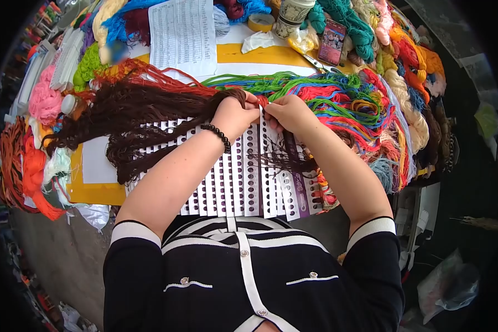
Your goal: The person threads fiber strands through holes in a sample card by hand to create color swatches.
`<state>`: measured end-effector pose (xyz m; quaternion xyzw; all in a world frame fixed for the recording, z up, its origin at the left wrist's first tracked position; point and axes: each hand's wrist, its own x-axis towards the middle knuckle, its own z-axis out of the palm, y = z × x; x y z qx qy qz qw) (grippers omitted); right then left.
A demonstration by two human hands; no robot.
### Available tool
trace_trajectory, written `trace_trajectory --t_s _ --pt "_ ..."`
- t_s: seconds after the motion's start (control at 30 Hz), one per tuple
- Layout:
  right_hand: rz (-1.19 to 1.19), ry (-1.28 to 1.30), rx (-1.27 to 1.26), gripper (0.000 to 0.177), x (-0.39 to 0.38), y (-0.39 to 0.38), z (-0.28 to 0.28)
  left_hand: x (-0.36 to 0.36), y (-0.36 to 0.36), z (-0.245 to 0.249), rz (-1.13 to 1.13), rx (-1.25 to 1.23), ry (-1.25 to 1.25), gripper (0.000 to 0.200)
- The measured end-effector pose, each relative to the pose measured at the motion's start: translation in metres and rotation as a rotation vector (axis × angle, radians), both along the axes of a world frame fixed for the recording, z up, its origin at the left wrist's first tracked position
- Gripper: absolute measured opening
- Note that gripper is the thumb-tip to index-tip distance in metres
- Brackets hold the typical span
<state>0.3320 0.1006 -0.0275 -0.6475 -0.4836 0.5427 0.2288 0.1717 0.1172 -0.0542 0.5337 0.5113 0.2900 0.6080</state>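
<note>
Thread (149,105), dark brown, sprawls across the left-centre, hiding upper parts of the punched cards (221,188); your left forearm (177,171) covers more. Multicoloured strands (343,105) crowd the right side; a phone (332,42) lies upper right. Your 2 hands meet mid-frame, wrists angled inward: left hand (233,113) with fingers narrowed on the brown bundle, right hand (291,115) bunched at 1 card's top, though you cannot tell what its fingertips grip.
</note>
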Motion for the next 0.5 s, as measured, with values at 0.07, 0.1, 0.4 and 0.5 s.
trace_trajectory --t_s 0.07,0.1,0.4,0.5 --pt "0.085 -0.135 0.089 0.023 -0.001 0.000 -0.004 0.002 -0.004 0.004 -0.016 -0.013 -0.026 0.023" --pt "0.175 -0.270 0.178 0.024 -0.002 -0.002 -0.005 0.003 -0.005 0.004 -0.006 0.033 -0.003 0.020" --pt "-0.025 0.081 0.079 0.020 0.006 -0.013 -0.012 -0.023 0.003 0.007 -0.041 0.368 0.351 0.023" --pt "-0.021 0.072 0.144 0.018 0.007 -0.011 -0.023 -0.020 -0.002 0.017 -0.109 0.468 0.488 0.022"
